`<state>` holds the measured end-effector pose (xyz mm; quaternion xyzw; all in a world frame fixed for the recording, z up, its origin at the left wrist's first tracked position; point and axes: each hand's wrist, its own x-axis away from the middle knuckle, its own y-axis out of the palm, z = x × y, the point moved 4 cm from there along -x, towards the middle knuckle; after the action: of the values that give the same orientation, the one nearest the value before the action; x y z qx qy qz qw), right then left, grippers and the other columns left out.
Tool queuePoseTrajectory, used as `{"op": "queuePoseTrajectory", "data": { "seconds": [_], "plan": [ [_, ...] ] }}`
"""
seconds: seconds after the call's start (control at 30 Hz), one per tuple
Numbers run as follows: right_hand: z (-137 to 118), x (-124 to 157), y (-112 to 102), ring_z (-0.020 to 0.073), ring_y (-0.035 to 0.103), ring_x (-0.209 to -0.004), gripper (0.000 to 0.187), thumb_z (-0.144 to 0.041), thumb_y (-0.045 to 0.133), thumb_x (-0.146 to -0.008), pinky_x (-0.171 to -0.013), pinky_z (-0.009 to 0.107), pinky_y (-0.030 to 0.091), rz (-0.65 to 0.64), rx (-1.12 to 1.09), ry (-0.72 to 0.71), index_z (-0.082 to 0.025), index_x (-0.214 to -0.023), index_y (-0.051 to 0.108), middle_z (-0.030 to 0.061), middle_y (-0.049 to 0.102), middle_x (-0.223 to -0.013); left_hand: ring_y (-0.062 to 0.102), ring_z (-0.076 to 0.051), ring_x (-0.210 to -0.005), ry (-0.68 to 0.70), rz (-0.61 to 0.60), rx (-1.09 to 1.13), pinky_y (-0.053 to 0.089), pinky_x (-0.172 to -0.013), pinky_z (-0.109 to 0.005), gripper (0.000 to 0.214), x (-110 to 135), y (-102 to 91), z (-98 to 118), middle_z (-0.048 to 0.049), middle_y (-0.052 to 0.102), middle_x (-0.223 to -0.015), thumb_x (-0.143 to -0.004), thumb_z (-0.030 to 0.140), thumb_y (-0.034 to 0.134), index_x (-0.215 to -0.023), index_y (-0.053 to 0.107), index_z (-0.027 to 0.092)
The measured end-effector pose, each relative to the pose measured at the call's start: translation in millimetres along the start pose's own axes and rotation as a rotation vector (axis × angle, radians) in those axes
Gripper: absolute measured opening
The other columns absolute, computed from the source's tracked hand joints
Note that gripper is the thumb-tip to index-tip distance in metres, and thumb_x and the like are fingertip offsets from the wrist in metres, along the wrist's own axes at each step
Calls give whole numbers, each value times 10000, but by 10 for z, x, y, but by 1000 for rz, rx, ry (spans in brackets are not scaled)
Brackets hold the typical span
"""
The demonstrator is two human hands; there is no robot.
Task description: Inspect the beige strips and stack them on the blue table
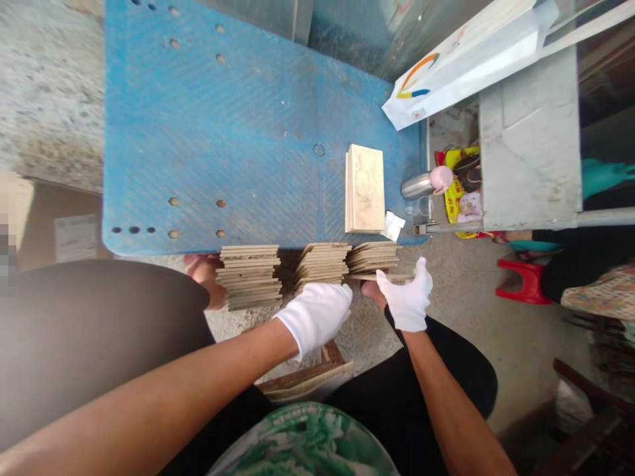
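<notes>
Both my hands wear white gloves. My left hand point(317, 316) is curled over the near edge of the middle stack of thin wooden boards point(322, 262). My right hand point(407, 299) is closed on the bottom boards of the right stack point(373, 258), thumb on top. A third, taller stack point(249, 276) stands to the left, untouched. All three stacks sit on the floor at the front edge of a blue plastic pallet point(223, 132). A neat pile of pale boards point(366, 189) lies on the pallet just beyond them.
A white paper bag point(471, 59) leans at the upper right over a grey metal table point(530, 152). A steel flask point(421, 185) and packets lie beside it. A red stool point(526, 281) and a seated person point(585, 264) are at the right. More boards point(307, 380) rest between my legs.
</notes>
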<state>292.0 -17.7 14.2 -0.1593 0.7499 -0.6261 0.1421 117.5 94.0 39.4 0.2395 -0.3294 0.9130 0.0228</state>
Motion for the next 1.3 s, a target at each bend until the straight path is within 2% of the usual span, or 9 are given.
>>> {"op": "queuePoseTrajectory", "data": {
  "seconds": [0.1, 0.27, 0.37, 0.47, 0.6, 0.77, 1.0, 1.17, 1.3],
  "plan": [
    [-178, 139, -478, 291, 543, -1142, 1013, -533, 743, -575, -987, 388, 442, 90, -21, -34, -164, -1431, 345, 148, 466, -1327, 662, -304, -877, 20, 97, 23, 517, -756, -418, 296, -5, -7, 18, -163, 659, -953, -909, 298, 413, -1085, 547, 100],
    [-534, 390, -1213, 314, 536, -1152, 965, -513, 756, -583, -996, 445, 427, 158, 12, -178, -232, -1422, 372, 104, 512, -1315, 645, -267, -957, 86, 249, 49, 503, -817, -356, 416, -8, 11, 145, -155, 652, -1017, -913, 361, 436, -1228, 468, 92],
    [-698, 499, -1492, 321, 553, -1126, 960, -501, 763, -580, -997, 476, 422, 142, 2, -258, -221, -1417, 387, 111, 542, -1283, 656, -260, -898, 154, 281, 74, 511, -768, -341, 405, -23, -8, 277, -133, 660, -978, -904, 401, 440, -1183, 500, 112],
    [-780, 541, -1600, 341, 541, -1141, 976, -496, 778, -557, -993, 513, 420, 95, -64, -281, -206, -1409, 401, 132, 508, -1319, 669, -260, -790, 166, 243, 112, 511, -678, -341, 300, -33, -47, 364, -110, 675, -874, -906, 363, 420, -1051, 568, 146],
    [-770, 470, -1517, 331, 474, -1231, 1087, -462, 791, -567, -1007, 500, 414, -22, -323, -255, -205, -1472, 246, 152, 396, -1426, 669, -256, -756, 127, 225, 173, 485, -637, -327, 275, -6, -92, 342, -99, 690, -868, -883, 351, 453, -1042, 596, 177],
    [-581, 377, -1168, 292, 377, -1324, 1058, -400, 707, -678, -1039, 476, 377, -205, -622, -161, -206, -1500, 70, 174, 306, -1482, 627, -189, -638, 1, 147, 451, 435, -585, -275, 356, 27, -79, 186, -64, 674, -740, -901, 417, 398, -871, 658, 175],
    [-424, 589, -521, 383, 496, -1208, 1273, -496, 799, -498, -962, 514, 431, -458, -101, -83, -230, -1510, 75, 190, 432, -1401, 611, -171, -642, -104, 140, 633, 426, -569, -250, 456, 1, -179, 70, -86, 665, -705, -923, 417, 366, -881, 693, 101],
    [-607, 633, -402, 402, 555, -1129, 1250, -514, 757, -523, -901, 526, 460, -532, 35, -62, -235, -1512, 46, 196, 398, -1422, 620, -175, -673, -34, 153, 563, 437, -582, -251, 423, -46, -234, 43, -90, 678, -761, -932, 379, 366, -950, 686, 102],
    [-656, 549, -346, 359, 584, -1104, 1136, -491, 722, -567, -904, 477, 474, -505, -10, -87, -265, -1506, 124, 148, 475, -1371, 624, -179, -655, -139, 176, 631, 451, -586, -255, 442, -58, -274, -16, -79, 666, -706, -930, 412, 363, -891, 685, 111]
  ]
}}
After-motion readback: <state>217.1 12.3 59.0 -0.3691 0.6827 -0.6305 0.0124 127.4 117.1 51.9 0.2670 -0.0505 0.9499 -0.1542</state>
